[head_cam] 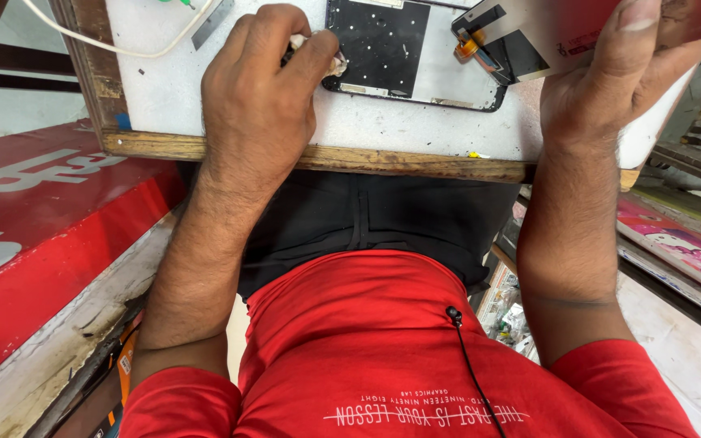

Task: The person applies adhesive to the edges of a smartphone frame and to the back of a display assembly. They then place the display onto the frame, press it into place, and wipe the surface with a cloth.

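An opened phone body (399,57) with a dark inner plate lies on a white work board (383,126). My left hand (257,97) rests on the board at the phone's left edge, fingers pinched on a small white wad (318,50). My right hand (610,81) is raised at the upper right, gripping the lifted display panel (529,36), which tilts up from the phone's right side. A small orange flex connector (467,47) shows between panel and body. A reddish blurred object (691,16) covers part of my right fingers.
The board has a wooden front rim (326,158). A white cable (107,45) curves across its top left, near a metal strip (204,24). A red sign panel (42,235) lies to the left; colourful printed sheets (683,243) and clutter sit at right.
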Demonstrator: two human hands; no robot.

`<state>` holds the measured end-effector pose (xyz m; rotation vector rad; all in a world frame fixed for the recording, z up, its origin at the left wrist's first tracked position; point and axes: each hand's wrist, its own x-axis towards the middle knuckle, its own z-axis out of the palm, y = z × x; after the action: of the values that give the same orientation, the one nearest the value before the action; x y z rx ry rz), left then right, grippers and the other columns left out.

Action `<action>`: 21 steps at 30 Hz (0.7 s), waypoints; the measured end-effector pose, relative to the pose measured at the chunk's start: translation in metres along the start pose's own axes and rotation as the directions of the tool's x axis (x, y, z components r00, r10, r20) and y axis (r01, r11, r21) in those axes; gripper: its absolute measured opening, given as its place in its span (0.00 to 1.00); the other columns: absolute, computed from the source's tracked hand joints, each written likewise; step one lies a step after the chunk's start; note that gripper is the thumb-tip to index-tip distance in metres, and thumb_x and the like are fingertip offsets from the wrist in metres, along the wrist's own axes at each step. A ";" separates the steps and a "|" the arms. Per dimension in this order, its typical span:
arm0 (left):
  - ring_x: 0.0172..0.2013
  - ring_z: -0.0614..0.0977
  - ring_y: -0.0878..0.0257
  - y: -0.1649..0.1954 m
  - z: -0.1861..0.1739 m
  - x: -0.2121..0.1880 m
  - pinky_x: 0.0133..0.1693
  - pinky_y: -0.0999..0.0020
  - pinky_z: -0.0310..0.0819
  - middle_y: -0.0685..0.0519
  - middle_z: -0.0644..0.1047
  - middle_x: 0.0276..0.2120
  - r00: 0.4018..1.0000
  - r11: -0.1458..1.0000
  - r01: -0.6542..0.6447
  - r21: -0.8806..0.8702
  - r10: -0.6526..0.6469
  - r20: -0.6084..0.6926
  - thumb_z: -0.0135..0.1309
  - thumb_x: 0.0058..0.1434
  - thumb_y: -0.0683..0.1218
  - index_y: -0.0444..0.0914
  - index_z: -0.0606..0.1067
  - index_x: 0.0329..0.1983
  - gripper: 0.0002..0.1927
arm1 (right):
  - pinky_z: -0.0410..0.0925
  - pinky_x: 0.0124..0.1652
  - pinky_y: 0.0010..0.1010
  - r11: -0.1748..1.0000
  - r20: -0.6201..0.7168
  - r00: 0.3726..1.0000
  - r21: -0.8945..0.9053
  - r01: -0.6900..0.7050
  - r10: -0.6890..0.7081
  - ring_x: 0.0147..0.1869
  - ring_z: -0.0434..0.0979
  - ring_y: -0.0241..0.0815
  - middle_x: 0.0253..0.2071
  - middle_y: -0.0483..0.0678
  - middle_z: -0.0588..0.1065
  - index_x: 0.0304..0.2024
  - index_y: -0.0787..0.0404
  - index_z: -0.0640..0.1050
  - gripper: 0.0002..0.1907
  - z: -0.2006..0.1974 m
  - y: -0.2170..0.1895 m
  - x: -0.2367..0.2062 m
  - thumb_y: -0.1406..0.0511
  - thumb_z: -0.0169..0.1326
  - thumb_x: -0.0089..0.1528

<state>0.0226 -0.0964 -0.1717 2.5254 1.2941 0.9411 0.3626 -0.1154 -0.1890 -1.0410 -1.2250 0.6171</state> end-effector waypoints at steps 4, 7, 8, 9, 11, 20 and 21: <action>0.44 0.77 0.65 0.000 0.001 0.001 0.39 0.75 0.78 0.54 0.73 0.46 1.000 0.999 -0.007 0.041 0.007 -0.006 0.65 0.68 0.37 0.38 0.80 0.49 0.08 | 0.63 0.65 0.36 1.000 0.019 1.000 -0.028 -0.006 0.007 0.66 0.72 0.41 0.64 0.54 0.72 0.69 0.63 0.61 0.24 -0.003 -0.001 0.000 0.62 0.50 0.74; 0.44 0.77 0.66 0.002 0.001 0.000 0.39 0.75 0.78 0.55 0.73 0.45 1.000 0.999 -0.005 0.038 0.006 -0.012 0.65 0.69 0.37 0.38 0.80 0.49 0.08 | 0.63 0.64 0.36 0.993 0.045 0.998 -0.114 0.038 -0.034 0.67 0.73 0.42 0.64 0.54 0.73 0.67 0.64 0.65 0.22 -0.005 -0.001 0.002 0.62 0.49 0.74; 0.43 0.77 0.66 0.002 0.001 0.000 0.38 0.75 0.78 0.54 0.73 0.44 1.000 1.000 -0.004 0.031 0.005 -0.015 0.65 0.69 0.38 0.37 0.80 0.48 0.07 | 0.63 0.64 0.36 0.992 0.044 0.998 -0.120 0.043 -0.038 0.66 0.74 0.42 0.64 0.54 0.73 0.67 0.65 0.65 0.22 -0.005 0.000 0.001 0.62 0.49 0.74; 0.43 0.77 0.65 0.002 0.001 0.000 0.38 0.75 0.78 0.54 0.73 0.45 1.000 1.000 -0.005 0.027 0.005 -0.016 0.66 0.69 0.38 0.37 0.80 0.48 0.07 | 0.63 0.64 0.36 0.991 0.043 0.998 -0.125 0.048 -0.042 0.66 0.74 0.43 0.64 0.55 0.74 0.67 0.65 0.65 0.21 -0.005 0.000 0.001 0.62 0.48 0.74; 0.42 0.77 0.65 0.002 0.002 0.001 0.38 0.75 0.78 0.54 0.73 0.46 1.000 1.000 -0.008 0.020 0.008 -0.020 0.66 0.69 0.39 0.37 0.80 0.48 0.08 | 0.63 0.63 0.36 0.993 0.035 0.998 -0.110 0.050 -0.046 0.65 0.73 0.42 0.64 0.54 0.73 0.66 0.65 0.65 0.22 -0.006 0.002 0.000 0.62 0.49 0.73; 0.42 0.77 0.65 0.002 0.002 0.000 0.37 0.74 0.77 0.54 0.73 0.47 1.000 0.999 -0.008 0.033 0.009 -0.019 0.66 0.69 0.39 0.37 0.81 0.48 0.07 | 0.61 0.66 0.36 0.969 0.042 0.994 -0.219 0.109 -0.103 0.67 0.72 0.43 0.65 0.56 0.71 0.67 0.65 0.65 0.23 -0.021 0.013 -0.004 0.62 0.51 0.73; 0.42 0.77 0.65 0.002 0.002 0.000 0.37 0.75 0.77 0.54 0.73 0.46 1.000 0.999 -0.007 0.032 0.007 -0.019 0.66 0.69 0.39 0.37 0.81 0.48 0.07 | 0.61 0.66 0.36 0.978 0.038 0.995 -0.183 0.098 -0.093 0.67 0.72 0.43 0.65 0.57 0.71 0.67 0.65 0.64 0.24 -0.022 0.015 -0.005 0.61 0.51 0.72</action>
<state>0.0246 -0.0977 -0.1725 2.5529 1.3169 0.9552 0.3844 -0.1195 -0.2043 -1.1229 -1.3692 0.4512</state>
